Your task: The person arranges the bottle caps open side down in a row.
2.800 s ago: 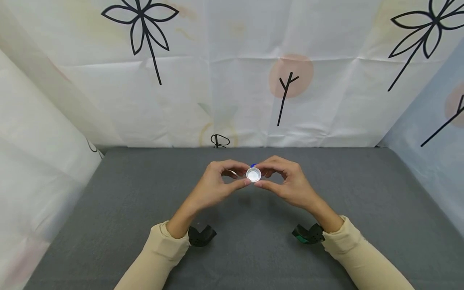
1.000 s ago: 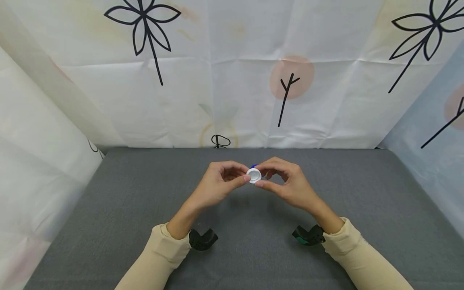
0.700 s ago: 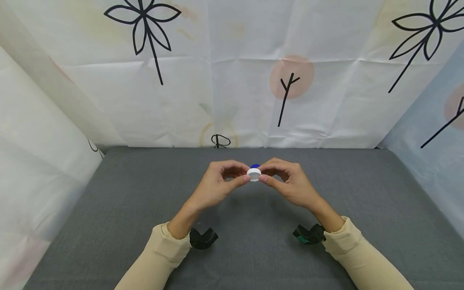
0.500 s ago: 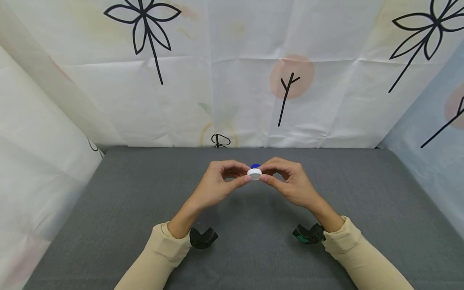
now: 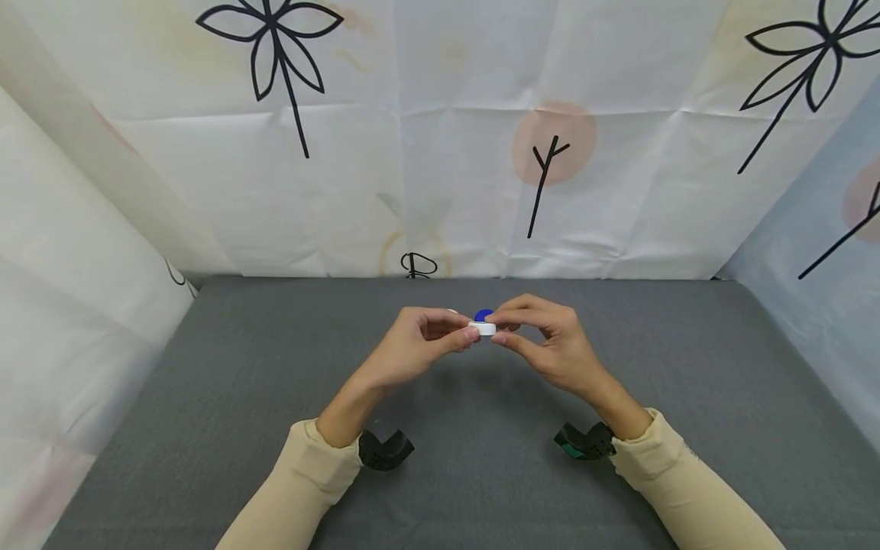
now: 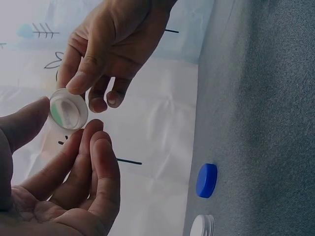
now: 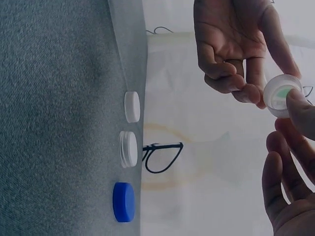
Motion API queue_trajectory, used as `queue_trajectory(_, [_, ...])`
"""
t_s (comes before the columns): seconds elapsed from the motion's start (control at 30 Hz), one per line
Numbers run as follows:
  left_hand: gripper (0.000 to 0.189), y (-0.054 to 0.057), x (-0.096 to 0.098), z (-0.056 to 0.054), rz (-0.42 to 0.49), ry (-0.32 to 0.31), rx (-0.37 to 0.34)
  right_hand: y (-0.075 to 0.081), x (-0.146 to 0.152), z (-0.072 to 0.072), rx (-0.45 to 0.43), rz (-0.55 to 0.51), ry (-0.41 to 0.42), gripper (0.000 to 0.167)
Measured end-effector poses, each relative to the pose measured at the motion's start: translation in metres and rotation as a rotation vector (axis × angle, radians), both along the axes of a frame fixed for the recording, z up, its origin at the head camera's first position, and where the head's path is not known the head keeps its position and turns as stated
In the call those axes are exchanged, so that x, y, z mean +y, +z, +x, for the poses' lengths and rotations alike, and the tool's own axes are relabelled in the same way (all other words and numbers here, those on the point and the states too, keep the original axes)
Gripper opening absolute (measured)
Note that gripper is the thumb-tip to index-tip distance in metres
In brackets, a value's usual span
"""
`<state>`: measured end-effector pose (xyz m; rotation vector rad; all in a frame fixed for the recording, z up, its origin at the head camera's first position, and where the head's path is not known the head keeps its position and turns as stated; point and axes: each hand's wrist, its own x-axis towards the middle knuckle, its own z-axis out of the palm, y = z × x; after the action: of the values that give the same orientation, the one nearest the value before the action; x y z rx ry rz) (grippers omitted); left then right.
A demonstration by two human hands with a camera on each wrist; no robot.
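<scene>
Both hands hold one small round white cap (image 5: 484,329) above the far half of the table, seen edge-on in the head view. My left hand (image 5: 415,340) pinches its left side between thumb and fingertips. From the other side my right hand (image 5: 550,336) grips it, thumb on the near edge and forefinger behind. In the left wrist view the cap (image 6: 69,109) looks translucent, with a green patch inside. Behind it on the table lies a blue cap (image 6: 206,180), partly covered by my right fingers in the head view.
A ridged white cap (image 7: 128,149) and a smooth white cap (image 7: 132,106) stand in a row with the blue one on the grey tablecloth (image 5: 474,473). A white patterned curtain (image 5: 454,168) closes off the back of the table.
The held cap has tipped from showing its round face to lying edge-on to the head view. More of the blue cap shows behind it. Both hands stay nearly in place.
</scene>
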<state>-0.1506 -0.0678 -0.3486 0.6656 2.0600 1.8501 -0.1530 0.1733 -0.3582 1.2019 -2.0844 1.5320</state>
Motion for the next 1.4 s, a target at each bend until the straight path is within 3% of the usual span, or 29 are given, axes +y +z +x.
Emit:
queue_trajectory(0.17, [0.023, -0.002, 0.001, 0.000, 0.011, -0.002, -0.003, -0.001, 0.002, 0.000, -0.074, 0.014, 0.022, 0.032])
queue_trajectory(0.47, [0.022, -0.003, 0.004, 0.002, 0.037, 0.004, 0.055, 0.001, 0.007, 0.002, -0.446, -0.022, 0.126, 0.028])
queue_trajectory(0.63, [0.020, -0.005, 0.006, 0.003, 0.032, 0.010, 0.135, 0.003, 0.009, 0.002, -0.530, -0.041, 0.167, 0.030])
queue_trajectory(0.77, [0.021, -0.008, 0.008, 0.003, -0.007, 0.030, 0.241, 0.003, 0.010, 0.002, -0.567, -0.042, 0.145, 0.030])
queue_trajectory(0.93, [0.025, -0.012, 0.011, 0.004, -0.056, 0.065, 0.378, 0.003, 0.009, 0.002, -0.584, -0.031, 0.101, 0.029])
queue_trajectory(1.13, [0.024, -0.013, 0.013, -0.001, -0.148, 0.075, 0.536, 0.001, 0.012, 0.000, -0.464, 0.043, 0.052, 0.028])
queue_trajectory(1.33, [0.020, -0.012, 0.024, -0.017, -0.283, 0.047, 0.661, 0.002, 0.022, -0.008, -0.365, 0.149, -0.031, 0.028])
queue_trajectory(1.4, [0.020, -0.011, 0.031, -0.025, -0.336, 0.017, 0.662, 0.000, 0.027, -0.012, -0.361, 0.184, -0.058, 0.028])
